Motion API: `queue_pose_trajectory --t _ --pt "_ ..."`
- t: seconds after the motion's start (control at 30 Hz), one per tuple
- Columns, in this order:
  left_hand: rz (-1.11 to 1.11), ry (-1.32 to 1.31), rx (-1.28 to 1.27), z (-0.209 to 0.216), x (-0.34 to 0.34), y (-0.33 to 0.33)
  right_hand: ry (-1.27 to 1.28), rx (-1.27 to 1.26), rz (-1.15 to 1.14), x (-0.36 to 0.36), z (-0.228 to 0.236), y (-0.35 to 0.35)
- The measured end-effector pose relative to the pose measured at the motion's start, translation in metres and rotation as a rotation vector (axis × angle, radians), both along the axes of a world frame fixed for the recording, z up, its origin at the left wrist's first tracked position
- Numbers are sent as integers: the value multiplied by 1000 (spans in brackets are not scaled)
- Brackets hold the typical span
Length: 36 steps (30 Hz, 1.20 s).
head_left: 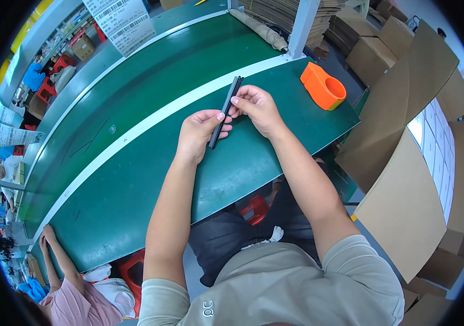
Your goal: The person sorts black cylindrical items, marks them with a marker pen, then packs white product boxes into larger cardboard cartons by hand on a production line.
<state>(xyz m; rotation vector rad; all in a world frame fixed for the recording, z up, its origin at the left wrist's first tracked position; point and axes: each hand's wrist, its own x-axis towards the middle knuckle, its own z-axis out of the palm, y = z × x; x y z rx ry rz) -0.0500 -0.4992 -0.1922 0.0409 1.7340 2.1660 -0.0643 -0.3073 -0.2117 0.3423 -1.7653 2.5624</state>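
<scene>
A slim black bar [232, 92], looking like two narrow rods side by side, is held at a slant above the green tabletop [226, 179]. My left hand [195, 135] grips its lower half between thumb and fingers. My right hand [259, 110] pinches it near the upper end, with the thumb toward the bar. The fingers hide part of its middle, and I cannot tell its exact kind. To the right of my right hand stands an orange tape dispenser [313, 81] on the table.
Beyond a white edge strip runs a green conveyor belt [150, 87]. A large open carton [406, 201] with white boxes inside stands at my right. Label sheets [120, 24] hang at the top. Another person's hands [48, 234] rest at the table's far left. Cardboard is stacked behind.
</scene>
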Motion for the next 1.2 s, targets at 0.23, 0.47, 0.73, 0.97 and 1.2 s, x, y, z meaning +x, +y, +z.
queue_pose_trajectory --t 0.23,0.47,0.73,0.97,1.2 --pt "52 150 -146 -1 3 4 -8 6 -5 -3 -3 0" --pt "33 212 -184 -1 3 4 -22 -34 18 -1 -3 2" --pt "84 293 -197 -3 2 0 -47 -65 31 0 -1 -2" --pt "102 289 -228 -6 2 -4 -52 -42 66 2 1 -1" --pt "132 390 -366 0 7 -4 -27 -88 112 1 -3 -1"
